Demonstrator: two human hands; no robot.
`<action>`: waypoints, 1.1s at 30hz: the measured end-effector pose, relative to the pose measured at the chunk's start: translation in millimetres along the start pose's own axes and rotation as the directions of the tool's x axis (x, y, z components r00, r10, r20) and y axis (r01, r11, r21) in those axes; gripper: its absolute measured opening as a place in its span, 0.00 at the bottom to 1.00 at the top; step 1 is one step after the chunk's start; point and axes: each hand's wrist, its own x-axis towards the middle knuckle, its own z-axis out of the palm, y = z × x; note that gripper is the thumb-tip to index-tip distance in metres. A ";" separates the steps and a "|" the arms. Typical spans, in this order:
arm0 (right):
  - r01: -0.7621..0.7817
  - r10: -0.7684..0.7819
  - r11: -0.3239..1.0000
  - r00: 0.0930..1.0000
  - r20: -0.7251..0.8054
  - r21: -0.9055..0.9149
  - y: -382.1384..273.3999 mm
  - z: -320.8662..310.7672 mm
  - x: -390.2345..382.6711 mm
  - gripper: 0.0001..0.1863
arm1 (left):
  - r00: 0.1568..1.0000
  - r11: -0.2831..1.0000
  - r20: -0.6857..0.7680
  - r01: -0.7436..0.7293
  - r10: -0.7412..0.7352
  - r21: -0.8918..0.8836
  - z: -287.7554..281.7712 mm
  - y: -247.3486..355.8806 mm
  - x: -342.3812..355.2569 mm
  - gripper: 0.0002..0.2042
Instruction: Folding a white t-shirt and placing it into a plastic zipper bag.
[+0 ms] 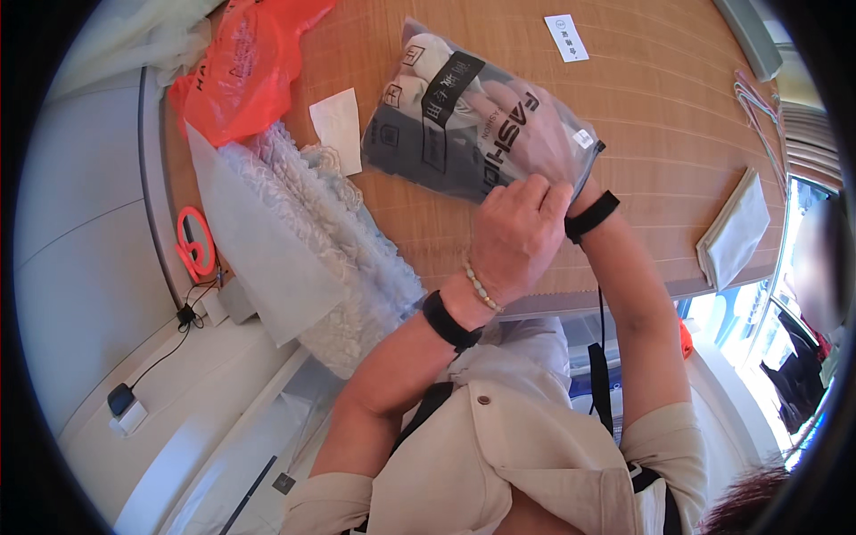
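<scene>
A frosted zip bag (459,174) with black print lies slantwise on the wooden table. Through its plastic I see folded cloth, white at the top and dark grey lower down. My left hand (522,223) is closed on the bag's near edge by the opening, its fingers pinching the plastic. Inside the bag is my right hand (535,134), put in through the open end up to about the wrist. Its fingers show blurred through the plastic, stretched toward the cloth. Whether they touch the cloth, I cannot tell.
Pale lace fabric (348,241) drapes over the table's left edge, with a white sheet (259,232) on it. A red plastic bag (241,71) sits at far left. White paper (339,129), a small card (567,38) and a folded pale packet (736,227) lie on the table.
</scene>
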 end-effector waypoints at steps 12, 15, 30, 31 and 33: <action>-0.138 0.152 0.988 0.953 0.260 -0.074 -25.8 3.8 -11.4 0.18 | 0.998 0.996 0.045 0.035 -0.038 0.079 -11.9 6.7 3.7 0.11; -0.109 0.102 0.994 0.912 0.398 -0.006 -14.0 9.7 -18.7 0.21 | 0.998 0.996 0.048 0.042 -0.046 0.078 -9.7 8.8 5.4 0.11; -0.268 0.078 0.854 0.914 0.399 0.447 -4.7 25.1 7.0 0.16 | 0.995 0.998 0.080 0.051 -0.053 0.032 -16.0 17.3 -1.4 0.09; -0.299 0.108 0.850 0.905 0.412 0.435 -5.9 26.3 10.5 0.16 | 0.995 0.998 0.078 0.056 -0.058 0.037 -17.5 17.4 -2.5 0.09; -0.342 0.150 0.841 0.892 0.426 0.420 -6.1 25.7 17.0 0.16 | 0.989 0.989 0.104 0.118 -0.109 -0.086 -20.9 18.7 -3.0 0.11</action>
